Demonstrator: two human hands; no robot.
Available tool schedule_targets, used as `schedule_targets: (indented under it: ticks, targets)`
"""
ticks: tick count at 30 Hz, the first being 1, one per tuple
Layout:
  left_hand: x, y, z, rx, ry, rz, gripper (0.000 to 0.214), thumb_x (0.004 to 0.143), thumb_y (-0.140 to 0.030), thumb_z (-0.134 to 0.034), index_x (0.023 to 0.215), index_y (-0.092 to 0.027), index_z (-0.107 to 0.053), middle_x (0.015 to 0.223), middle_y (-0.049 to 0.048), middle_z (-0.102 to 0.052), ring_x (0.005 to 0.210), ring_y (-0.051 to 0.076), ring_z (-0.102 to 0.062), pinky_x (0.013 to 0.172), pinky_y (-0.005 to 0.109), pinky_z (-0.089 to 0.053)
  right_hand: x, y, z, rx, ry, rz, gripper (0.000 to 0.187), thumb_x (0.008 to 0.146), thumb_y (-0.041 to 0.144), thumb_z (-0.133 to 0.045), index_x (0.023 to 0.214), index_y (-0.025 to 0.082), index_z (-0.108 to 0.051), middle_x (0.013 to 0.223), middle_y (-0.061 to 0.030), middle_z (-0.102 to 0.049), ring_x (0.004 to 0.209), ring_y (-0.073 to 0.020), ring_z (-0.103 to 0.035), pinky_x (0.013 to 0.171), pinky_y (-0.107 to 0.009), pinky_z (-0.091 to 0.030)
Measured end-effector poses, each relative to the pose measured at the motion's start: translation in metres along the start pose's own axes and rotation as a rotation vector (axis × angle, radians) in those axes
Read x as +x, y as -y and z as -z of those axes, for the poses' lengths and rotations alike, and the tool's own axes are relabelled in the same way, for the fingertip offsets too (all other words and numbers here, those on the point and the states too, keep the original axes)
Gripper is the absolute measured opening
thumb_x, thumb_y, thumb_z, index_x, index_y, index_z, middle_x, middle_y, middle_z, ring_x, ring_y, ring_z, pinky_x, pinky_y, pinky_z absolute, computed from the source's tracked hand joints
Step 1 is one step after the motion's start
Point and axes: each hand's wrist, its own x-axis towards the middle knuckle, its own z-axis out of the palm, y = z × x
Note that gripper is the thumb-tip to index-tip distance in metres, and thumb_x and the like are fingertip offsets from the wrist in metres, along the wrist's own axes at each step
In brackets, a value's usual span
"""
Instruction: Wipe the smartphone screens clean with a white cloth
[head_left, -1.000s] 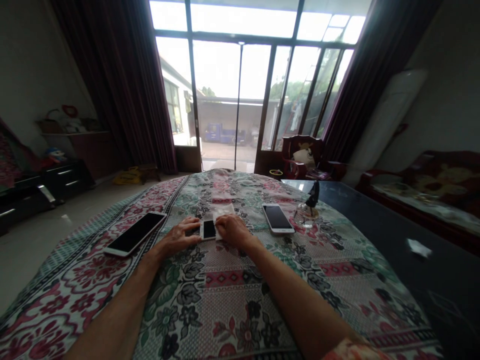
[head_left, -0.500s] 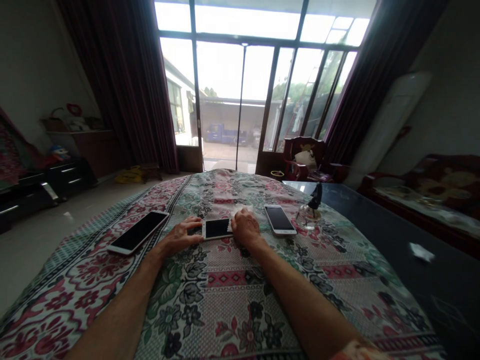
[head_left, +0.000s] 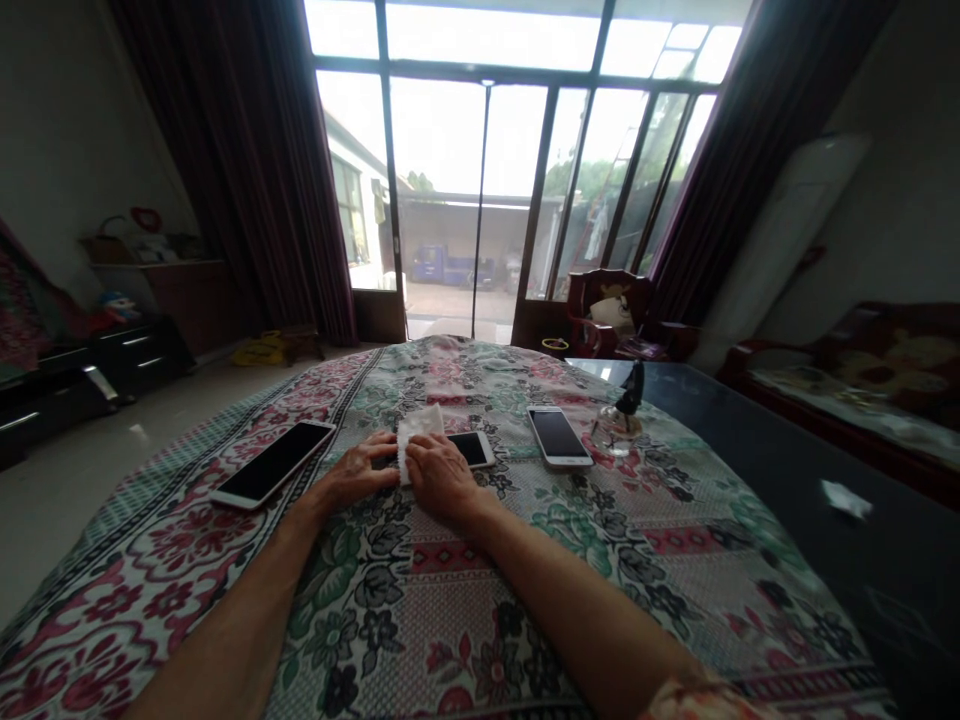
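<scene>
A white-framed smartphone (head_left: 474, 450) with a dark screen lies face up and crosswise on the patterned tablecloth (head_left: 450, 630). At its left end, my left hand (head_left: 361, 470) grips the phone between thumb and fingers. My right hand (head_left: 441, 478) presses a small white cloth (head_left: 421, 424) against the left part of the screen, its fingers closed over the cloth. Only the phone's right end shows; hands and cloth hide the rest. A second phone (head_left: 559, 436) rests to the right, and a larger one (head_left: 276, 464) lies slanted to the left.
Beyond the right phone stands a clear glass bottle (head_left: 616, 432) with a black top. A dark glossy table (head_left: 795, 480) adjoins on the right, with a crumpled white piece (head_left: 846, 500) on it. Farther back are a wooden chair (head_left: 611, 300) and glass doors (head_left: 465, 200).
My right hand has slid left with the cloth, from the phone's right end to its left part, uncovering the right end. My left hand stays at the phone's left edge.
</scene>
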Motion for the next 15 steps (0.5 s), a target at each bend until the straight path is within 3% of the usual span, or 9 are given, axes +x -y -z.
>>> schedule_targets:
  ticks: [5, 10, 15]
  targets:
    - [0.001, 0.001, 0.0, 0.003, -0.003, 0.044, 0.053, 0.069, -0.052, -0.067, 0.113, -0.024, -0.075, 0.138, 0.0054, -0.062, 0.14, 0.034, -0.042, 0.12, 0.044, -0.028, 0.001, -0.008, 0.007, -0.026, 0.036, 0.002, 0.024, 0.097, 0.022, -0.044, 0.097, 0.018, -0.068, 0.109, -0.0078, -0.069, 0.103, -0.0193, -0.058, 0.097, -0.03, -0.038]
    - [-0.001, -0.001, 0.001, -0.019, -0.015, 0.074, 0.064, 0.065, -0.061, -0.069, 0.114, -0.02, -0.075, 0.141, 0.012, -0.059, 0.141, 0.036, -0.041, 0.119, 0.045, -0.029, -0.008, -0.036, 0.021, -0.072, 0.05, -0.162, 0.021, 0.093, 0.018, -0.049, 0.091, 0.018, -0.07, 0.104, -0.0091, -0.071, 0.102, -0.0195, -0.06, 0.1, -0.028, -0.037]
    - [-0.002, -0.004, -0.002, -0.004, -0.043, 0.064, 0.062, 0.066, -0.054, -0.066, 0.117, -0.018, -0.073, 0.137, 0.0119, -0.062, 0.138, 0.036, -0.045, 0.118, 0.045, -0.031, -0.021, -0.054, 0.024, -0.074, -0.063, -0.283, 0.029, 0.097, 0.016, -0.041, 0.104, 0.016, -0.069, 0.122, -0.0105, -0.067, 0.116, -0.0186, -0.056, 0.11, -0.029, -0.031]
